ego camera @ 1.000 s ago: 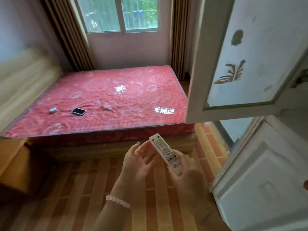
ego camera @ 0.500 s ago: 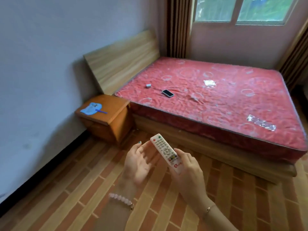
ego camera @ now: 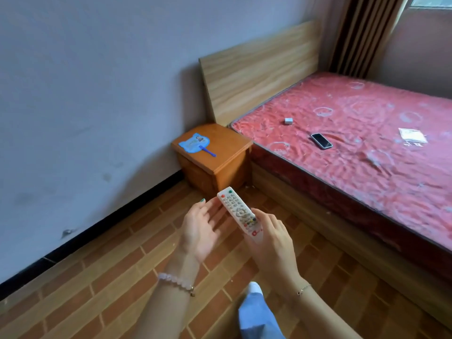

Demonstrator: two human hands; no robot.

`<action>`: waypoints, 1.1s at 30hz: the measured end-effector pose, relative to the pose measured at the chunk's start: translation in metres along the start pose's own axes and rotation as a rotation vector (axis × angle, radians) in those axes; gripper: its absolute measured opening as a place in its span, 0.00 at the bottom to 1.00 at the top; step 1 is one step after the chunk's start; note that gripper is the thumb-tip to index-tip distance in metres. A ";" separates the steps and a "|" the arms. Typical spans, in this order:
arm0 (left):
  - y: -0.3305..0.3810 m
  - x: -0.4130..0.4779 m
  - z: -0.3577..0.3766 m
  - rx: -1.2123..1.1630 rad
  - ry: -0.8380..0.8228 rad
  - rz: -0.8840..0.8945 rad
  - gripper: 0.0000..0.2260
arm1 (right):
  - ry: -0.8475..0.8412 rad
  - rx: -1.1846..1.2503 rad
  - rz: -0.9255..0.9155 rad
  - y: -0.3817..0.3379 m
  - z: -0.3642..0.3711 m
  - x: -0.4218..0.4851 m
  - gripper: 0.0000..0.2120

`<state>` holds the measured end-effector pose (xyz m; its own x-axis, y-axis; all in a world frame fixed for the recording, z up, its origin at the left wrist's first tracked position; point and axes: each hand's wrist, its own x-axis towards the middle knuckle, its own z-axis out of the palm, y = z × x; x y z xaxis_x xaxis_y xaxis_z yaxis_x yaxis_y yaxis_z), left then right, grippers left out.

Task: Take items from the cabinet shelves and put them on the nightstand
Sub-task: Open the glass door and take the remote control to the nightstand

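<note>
The nightstand (ego camera: 215, 152) has swung from the left of my view toward the middle and sits closer now, while the window has slid almost out at the top right. I hold the white remote (ego camera: 238, 211) out in front, short of the nightstand's near corner and above the brick-patterned floor (ego camera: 102, 272). My right hand (ego camera: 271, 241) grips its lower end, fingers wrapped round the body. My left hand (ego camera: 201, 228) lies open, palm up, fingertips resting against the remote's upper left edge without closing on it. On the nightstand's top a blue fan (ego camera: 195, 144) covers the back left part; the front and right part of the top, nearest the bed, is bare wood. The nightstand's right side stands just beside the bed (ego camera: 354, 152), its back against the wall (ego camera: 85, 94). Floor lies open between me and its front face. Right of the nightstand, on the mattress, lie a phone (ego camera: 321, 141) and a small white box (ego camera: 288, 121).
</note>
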<state>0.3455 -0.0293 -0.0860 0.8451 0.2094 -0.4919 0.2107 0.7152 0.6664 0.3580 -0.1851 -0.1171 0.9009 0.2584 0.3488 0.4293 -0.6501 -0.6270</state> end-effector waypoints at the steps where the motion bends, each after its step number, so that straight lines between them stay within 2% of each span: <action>1: 0.005 0.016 0.005 0.011 0.010 0.009 0.19 | -0.010 0.006 -0.001 0.008 0.007 0.017 0.24; 10: 0.050 0.151 0.058 -0.060 0.046 -0.003 0.20 | -0.080 0.002 -0.017 0.063 0.040 0.161 0.26; 17: 0.081 0.237 0.072 -0.115 0.050 -0.018 0.21 | -0.142 -0.016 -0.008 0.088 0.071 0.246 0.25; 25: 0.126 0.373 0.069 -0.142 0.096 -0.076 0.20 | -0.243 -0.053 0.029 0.118 0.143 0.361 0.26; 33: 0.195 0.512 0.070 -0.167 0.153 -0.150 0.16 | -0.368 -0.100 0.110 0.138 0.231 0.492 0.26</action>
<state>0.8536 0.1705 -0.1688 0.7238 0.1819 -0.6656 0.2333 0.8433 0.4841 0.8755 0.0170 -0.1930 0.9120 0.4102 -0.0011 0.3366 -0.7499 -0.5695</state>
